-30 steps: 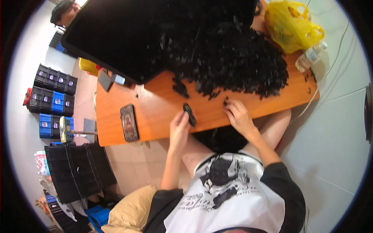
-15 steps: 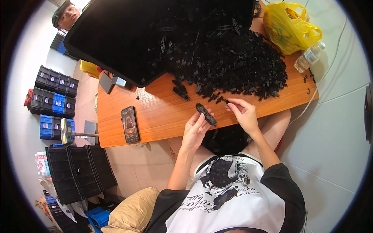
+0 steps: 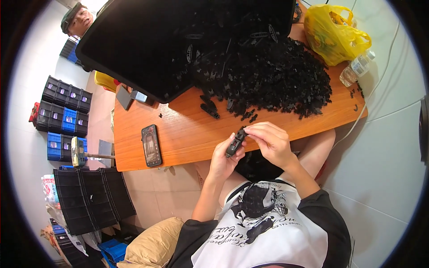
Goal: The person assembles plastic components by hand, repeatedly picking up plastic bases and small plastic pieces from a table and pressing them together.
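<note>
My left hand is closed round a long black plastic part, held tilted above the table's near edge. The fingertips of my right hand are pinched together at the far end of that part. They hide whatever small piece may be between them. Just beyond my hands, a few small black pieces lie apart from a big heap of small black plastic pieces. Another long black part rests on the wood left of these pieces.
A large black bin lies tipped at the heap. On the wooden table is a phone. A yellow bag and a bottle stand at right. Stacked crates and a person are at left.
My right hand has moved left from the loose pieces to the long part's far end. My left hand has turned the part more upright. The phone's screen picture differs.
</note>
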A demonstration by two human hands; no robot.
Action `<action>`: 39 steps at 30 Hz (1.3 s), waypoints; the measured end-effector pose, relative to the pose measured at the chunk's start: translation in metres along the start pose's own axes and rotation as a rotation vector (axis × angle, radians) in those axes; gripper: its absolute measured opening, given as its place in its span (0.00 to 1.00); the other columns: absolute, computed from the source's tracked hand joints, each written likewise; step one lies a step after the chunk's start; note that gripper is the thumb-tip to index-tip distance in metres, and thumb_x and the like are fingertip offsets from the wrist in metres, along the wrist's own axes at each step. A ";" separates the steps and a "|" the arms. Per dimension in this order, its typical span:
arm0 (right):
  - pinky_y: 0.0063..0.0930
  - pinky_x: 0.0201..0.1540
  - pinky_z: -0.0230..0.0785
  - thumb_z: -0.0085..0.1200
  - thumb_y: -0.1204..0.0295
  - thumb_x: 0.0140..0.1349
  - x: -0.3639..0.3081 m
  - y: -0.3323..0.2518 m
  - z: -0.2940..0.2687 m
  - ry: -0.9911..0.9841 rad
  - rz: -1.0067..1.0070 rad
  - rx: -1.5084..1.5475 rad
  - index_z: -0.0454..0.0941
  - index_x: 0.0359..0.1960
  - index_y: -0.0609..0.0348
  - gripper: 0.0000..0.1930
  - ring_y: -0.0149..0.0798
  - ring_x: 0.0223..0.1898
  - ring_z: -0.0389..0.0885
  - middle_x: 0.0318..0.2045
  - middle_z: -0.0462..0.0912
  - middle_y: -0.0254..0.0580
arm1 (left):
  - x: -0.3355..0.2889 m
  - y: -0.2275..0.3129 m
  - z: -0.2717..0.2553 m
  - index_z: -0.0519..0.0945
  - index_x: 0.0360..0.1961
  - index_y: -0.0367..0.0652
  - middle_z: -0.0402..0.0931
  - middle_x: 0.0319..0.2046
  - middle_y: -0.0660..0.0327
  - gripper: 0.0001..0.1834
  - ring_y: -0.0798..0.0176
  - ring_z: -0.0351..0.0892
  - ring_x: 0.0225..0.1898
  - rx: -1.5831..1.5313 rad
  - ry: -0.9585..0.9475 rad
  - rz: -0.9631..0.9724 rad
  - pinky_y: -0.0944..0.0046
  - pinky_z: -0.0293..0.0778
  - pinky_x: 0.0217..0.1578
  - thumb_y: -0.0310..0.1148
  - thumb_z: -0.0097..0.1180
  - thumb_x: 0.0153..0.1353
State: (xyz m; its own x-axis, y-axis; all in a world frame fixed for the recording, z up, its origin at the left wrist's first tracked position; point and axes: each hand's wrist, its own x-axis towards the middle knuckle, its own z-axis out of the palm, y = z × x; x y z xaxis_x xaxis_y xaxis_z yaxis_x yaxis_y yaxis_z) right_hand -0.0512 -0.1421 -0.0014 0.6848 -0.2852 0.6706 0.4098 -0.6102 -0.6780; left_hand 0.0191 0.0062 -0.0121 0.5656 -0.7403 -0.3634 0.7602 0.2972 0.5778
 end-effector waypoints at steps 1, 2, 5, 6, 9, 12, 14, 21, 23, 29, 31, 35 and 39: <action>0.30 0.35 0.72 0.56 0.85 0.42 0.004 0.005 -0.001 -0.058 -0.096 0.016 0.78 0.34 0.63 0.14 0.42 0.34 0.79 0.33 0.80 0.43 | -0.001 0.004 0.000 0.71 0.39 0.33 0.72 0.31 0.56 0.16 0.72 0.63 0.22 0.000 0.000 0.005 0.73 0.62 0.23 0.38 0.40 0.66; 0.30 0.35 0.72 0.56 0.85 0.42 0.008 0.007 -0.003 -0.059 -0.099 0.018 0.78 0.34 0.63 0.14 0.42 0.34 0.79 0.33 0.80 0.43 | -0.003 0.007 -0.001 0.71 0.39 0.33 0.72 0.30 0.56 0.16 0.72 0.63 0.21 -0.030 -0.031 -0.056 0.74 0.61 0.21 0.37 0.40 0.66; 0.31 0.37 0.72 0.56 0.83 0.42 0.017 0.009 -0.007 -0.182 -0.212 0.057 0.77 0.35 0.61 0.14 0.43 0.35 0.79 0.34 0.80 0.41 | -0.002 0.012 -0.004 0.70 0.38 0.32 0.72 0.29 0.55 0.16 0.73 0.62 0.19 -0.067 -0.095 -0.152 0.75 0.59 0.18 0.37 0.39 0.65; 0.31 0.36 0.72 0.56 0.82 0.42 0.019 0.010 -0.007 -0.221 -0.239 0.058 0.77 0.35 0.61 0.14 0.42 0.35 0.79 0.34 0.80 0.41 | -0.001 0.013 -0.005 0.70 0.38 0.32 0.71 0.29 0.54 0.16 0.73 0.61 0.18 -0.073 -0.130 -0.188 0.76 0.58 0.16 0.37 0.38 0.65; 0.31 0.35 0.73 0.56 0.81 0.43 0.022 0.010 -0.010 -0.278 -0.264 0.078 0.77 0.35 0.61 0.14 0.42 0.35 0.79 0.34 0.80 0.41 | 0.001 0.016 -0.005 0.69 0.36 0.32 0.71 0.28 0.54 0.16 0.74 0.60 0.17 -0.113 -0.151 -0.256 0.76 0.58 0.16 0.37 0.38 0.64; 0.31 0.34 0.73 0.56 0.81 0.43 0.024 0.010 -0.013 -0.313 -0.261 0.110 0.76 0.36 0.62 0.15 0.43 0.34 0.79 0.34 0.80 0.41 | 0.002 0.020 -0.003 0.69 0.35 0.32 0.71 0.28 0.54 0.15 0.75 0.59 0.16 -0.131 -0.153 -0.304 0.77 0.58 0.15 0.37 0.39 0.64; 0.31 0.34 0.73 0.56 0.81 0.43 0.025 0.009 -0.015 -0.330 -0.261 0.125 0.76 0.36 0.62 0.15 0.43 0.34 0.79 0.34 0.80 0.41 | 0.001 0.020 -0.001 0.69 0.35 0.32 0.71 0.28 0.54 0.15 0.75 0.59 0.16 -0.137 -0.141 -0.324 0.77 0.58 0.15 0.37 0.39 0.64; 0.29 0.37 0.74 0.59 0.82 0.44 0.020 -0.001 -0.015 -0.371 -0.130 0.222 0.78 0.33 0.62 0.11 0.43 0.38 0.79 0.41 0.78 0.44 | -0.006 0.021 0.002 0.71 0.32 0.35 0.70 0.22 0.61 0.14 0.75 0.60 0.16 0.012 -0.138 -0.194 0.76 0.55 0.16 0.36 0.41 0.64; 0.29 0.41 0.73 0.60 0.82 0.44 0.018 -0.007 -0.012 -0.327 -0.006 0.308 0.79 0.31 0.61 0.10 0.43 0.41 0.79 0.44 0.76 0.46 | -0.010 0.017 0.007 0.72 0.31 0.35 0.69 0.21 0.63 0.14 0.75 0.60 0.16 0.139 -0.105 -0.108 0.76 0.55 0.16 0.35 0.41 0.65; 0.30 0.55 0.65 0.62 0.80 0.47 0.012 -0.019 -0.002 -0.140 0.641 0.788 0.74 0.43 0.64 0.19 0.38 0.50 0.73 0.49 0.73 0.45 | -0.016 0.002 0.022 0.74 0.33 0.35 0.68 0.22 0.66 0.13 0.77 0.60 0.19 0.465 0.079 0.275 0.76 0.55 0.18 0.34 0.41 0.66; 0.30 0.55 0.65 0.62 0.80 0.48 0.012 -0.021 -0.004 -0.223 0.655 0.734 0.71 0.47 0.65 0.22 0.37 0.50 0.74 0.48 0.74 0.45 | -0.018 -0.001 0.021 0.74 0.36 0.32 0.68 0.24 0.65 0.13 0.77 0.60 0.20 0.518 0.071 0.339 0.76 0.55 0.18 0.33 0.41 0.66; 0.28 0.51 0.69 0.61 0.82 0.49 0.013 -0.022 -0.008 -0.341 0.704 0.689 0.69 0.50 0.68 0.24 0.34 0.47 0.76 0.45 0.76 0.45 | -0.021 -0.006 0.020 0.74 0.37 0.32 0.66 0.23 0.67 0.14 0.78 0.60 0.20 0.596 0.102 0.414 0.76 0.55 0.18 0.33 0.40 0.67; 0.27 0.48 0.72 0.60 0.82 0.49 0.018 -0.022 -0.011 -0.358 0.739 0.707 0.71 0.48 0.69 0.21 0.33 0.43 0.78 0.42 0.78 0.44 | -0.019 -0.007 0.012 0.74 0.37 0.33 0.65 0.22 0.68 0.14 0.78 0.59 0.20 0.759 0.073 0.491 0.77 0.55 0.19 0.33 0.38 0.67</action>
State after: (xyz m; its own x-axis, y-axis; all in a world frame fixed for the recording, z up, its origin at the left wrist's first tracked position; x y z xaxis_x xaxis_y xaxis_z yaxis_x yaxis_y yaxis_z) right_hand -0.0544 -0.1421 0.0293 0.9942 -0.1051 -0.0242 -0.0004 0.2208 -0.9753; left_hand -0.0007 0.0110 -0.0003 0.8089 -0.5877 0.0202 0.0277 0.0724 0.9970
